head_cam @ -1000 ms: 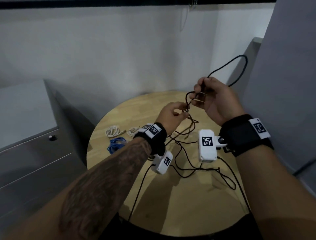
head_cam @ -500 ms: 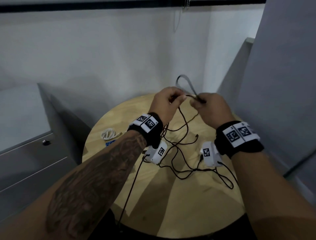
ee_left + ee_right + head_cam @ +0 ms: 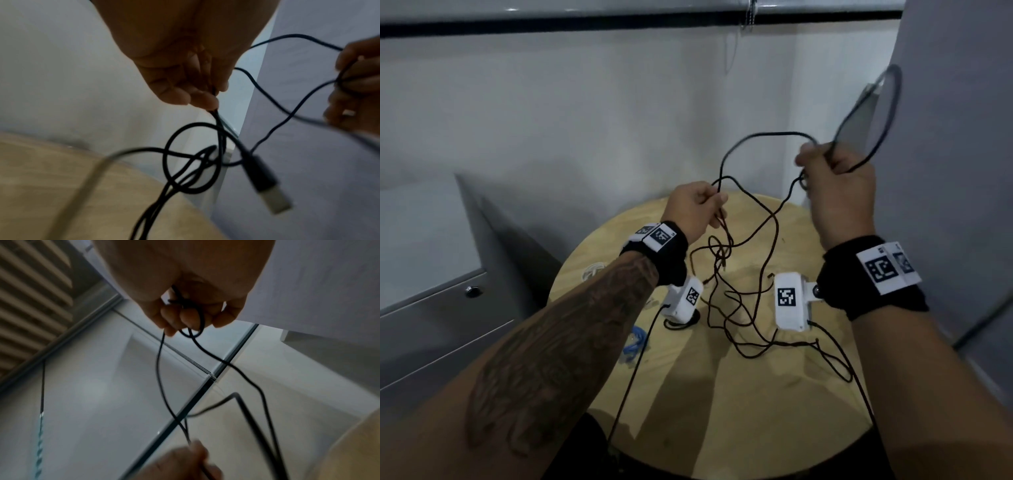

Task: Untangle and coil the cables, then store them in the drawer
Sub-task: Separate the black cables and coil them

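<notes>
A thin black cable (image 3: pixel 765 134) arcs between both hands above the round wooden table (image 3: pixel 722 411). My left hand (image 3: pixel 697 205) pinches strands of it near the table's far edge; the pinch shows in the left wrist view (image 3: pixel 213 95), with a knotted loop (image 3: pixel 185 159) and a USB plug (image 3: pixel 273 199) dangling below. My right hand (image 3: pixel 835 171), raised higher to the right, grips the cable with a blurred loop (image 3: pixel 873 113) swinging above it; its fingers (image 3: pixel 185 318) curl round crossed strands. More tangled black cable (image 3: pixel 739 308) lies on the table. The grey drawer front (image 3: pixel 448 308) is shut, at left.
A blue coiled cable (image 3: pixel 635 342) and a white coiled cable (image 3: pixel 592 270) lie on the table's left side, partly hidden by my left forearm. A drawer knob (image 3: pixel 472 292) shows on the cabinet. A grey panel (image 3: pixel 955 137) stands close on the right, a white wall behind.
My hands, close together half a second ago, have drawn apart. The right hand rose up and to the right, pulling out a length of cable; the left stayed low over the table.
</notes>
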### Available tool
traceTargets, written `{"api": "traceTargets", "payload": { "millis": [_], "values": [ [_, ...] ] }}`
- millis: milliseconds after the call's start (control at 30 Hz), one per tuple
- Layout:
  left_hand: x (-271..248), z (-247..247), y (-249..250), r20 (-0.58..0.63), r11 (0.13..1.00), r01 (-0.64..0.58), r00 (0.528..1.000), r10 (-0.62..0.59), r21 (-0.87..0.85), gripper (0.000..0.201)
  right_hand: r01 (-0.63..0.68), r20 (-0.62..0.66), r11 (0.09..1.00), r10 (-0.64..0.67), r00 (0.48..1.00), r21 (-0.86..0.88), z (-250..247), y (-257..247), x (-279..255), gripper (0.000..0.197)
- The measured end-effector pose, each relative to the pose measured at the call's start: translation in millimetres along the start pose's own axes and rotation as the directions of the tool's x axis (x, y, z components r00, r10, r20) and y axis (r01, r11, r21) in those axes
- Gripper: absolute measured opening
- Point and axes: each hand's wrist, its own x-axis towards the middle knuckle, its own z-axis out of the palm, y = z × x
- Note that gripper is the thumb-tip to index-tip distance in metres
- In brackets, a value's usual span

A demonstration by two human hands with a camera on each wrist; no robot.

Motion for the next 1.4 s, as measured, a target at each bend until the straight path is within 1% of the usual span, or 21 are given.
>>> {"api": "traceTargets", "payload": {
  "millis": [33, 100, 167, 200, 267, 367, 467, 500, 567, 633, 733, 833, 867, 933, 967, 1100, 1167, 1233, 1300, 1367, 1400],
  "values": [
    [0, 2, 9, -0.005, 0.999, -0.01, 1.0, 0.01, -0.037, 0.018, 0.005, 0.076, 0.996, 0.001, 0.997, -0.087, 5, 5, -5, 0.026],
    [0, 7, 23, 0.013, 0.996, -0.04, 0.999, 0.041, -0.081, 0.016, -0.02, 0.215, 0.977, 0.066, 0.974, -0.213, 12, 16, -16, 0.027],
    [-2, 10, 31, 0.068, 0.994, -0.056, 0.996, 0.062, -0.097, 0.011, -0.053, 0.325, 0.971, 0.13, 0.937, -0.234, 16, 24, -26, 0.021],
    [-3, 10, 32, 0.099, 0.994, -0.054, 0.993, 0.064, -0.094, 0.012, -0.081, 0.364, 0.977, 0.149, 0.92, -0.195, 16, 26, -29, 0.018],
    [-4, 8, 32, 0.152, 0.995, -0.048, 0.987, 0.06, -0.082, 0.014, -0.131, 0.408, 0.987, 0.159, 0.899, -0.095, 15, 27, -30, 0.011],
    [-5, 5, 30, 0.197, 0.996, -0.068, 0.977, 0.077, -0.051, 0.014, -0.121, 0.462, 0.99, 0.14, 0.876, -0.071, 11, 28, -26, 0.013],
    [-9, 6, 31, 0.172, 0.992, -0.074, 0.981, 0.091, -0.103, 0.013, -0.056, 0.514, 0.978, 0.155, 0.843, -0.203, 8, 29, -23, 0.008],
    [-9, 7, 30, 0.156, 0.988, -0.047, 0.985, 0.07, -0.147, 0.013, -0.029, 0.519, 0.967, 0.16, 0.84, -0.253, 7, 28, -22, 0.013],
    [-12, 11, 27, 0.143, 0.978, 0.007, 0.989, 0.023, -0.21, 0.014, -0.022, 0.486, 0.957, 0.167, 0.858, -0.29, 8, 29, -22, 0.03],
    [-16, 15, 17, 0.146, 0.989, 0.006, 0.989, 0.015, -0.147, 0.013, -0.061, 0.433, 0.964, 0.172, 0.885, -0.26, 10, 31, -23, 0.035],
    [-25, 19, -1, 0.207, 0.999, -0.038, 0.977, 0.041, -0.018, 0.013, -0.117, 0.347, 0.975, 0.178, 0.921, -0.187, 10, 35, -22, 0.027],
    [-31, 23, -20, 0.273, 0.999, -0.046, 0.961, 0.039, 0.017, 0.002, -0.161, 0.186, 0.981, 0.179, 0.966, -0.104, 7, 36, -15, 0.018],
    [-31, 24, -26, 0.262, 0.998, -0.052, 0.964, 0.043, 0.027, 0.005, -0.171, 0.126, 0.981, 0.182, 0.975, -0.093, 5, 36, -12, 0.015],
    [-28, 25, -34, 0.205, 0.997, -0.062, 0.978, 0.049, 0.056, 0.014, -0.192, 0.04, 0.978, 0.195, 0.98, -0.077, 1, 33, -7, 0.016],
    [-26, 25, -36, 0.162, 0.995, -0.065, 0.985, 0.052, 0.073, 0.017, -0.199, 0.026, 0.977, 0.201, 0.979, -0.075, -2, 33, -5, 0.018],
    [-15, 19, -36, -0.036, 0.994, -0.042, 0.998, 0.046, 0.103, 0.02, -0.183, 0.074, 0.977, 0.192, 0.979, -0.109, -4, 37, -5, 0.023],
    [-10, 13, -41, -0.119, 0.997, 0.014, 0.993, -0.005, 0.072, 0.02, -0.162, 0.022, 0.979, 0.166, 0.986, -0.122, -6, 36, 0, 0.02],
    [-9, 4, -52, -0.176, 0.99, 0.117, 0.979, -0.103, 0.072, 0.018, -0.186, -0.075, 0.982, 0.184, 0.98, -0.016, -12, 35, 9, 0.022],
    [-12, -2, -63, -0.145, 0.973, 0.207, 0.971, -0.19, 0.107, 0.015, -0.193, -0.09, 0.969, 0.208, 0.974, 0.151, -19, 34, 15, 0.026],
    [-17, -2, -69, -0.081, 0.951, 0.286, 0.957, -0.278, 0.12, 0.013, -0.154, -0.057, 0.969, 0.168, 0.984, 0.196, -18, 32, 13, 0.03],
    [-19, -1, -70, -0.067, 0.939, 0.335, 0.941, -0.331, 0.074, 0.013, -0.133, -0.04, 0.971, 0.144, 0.989, 0.2, -16, 31, 12, 0.033]
  ]
}}
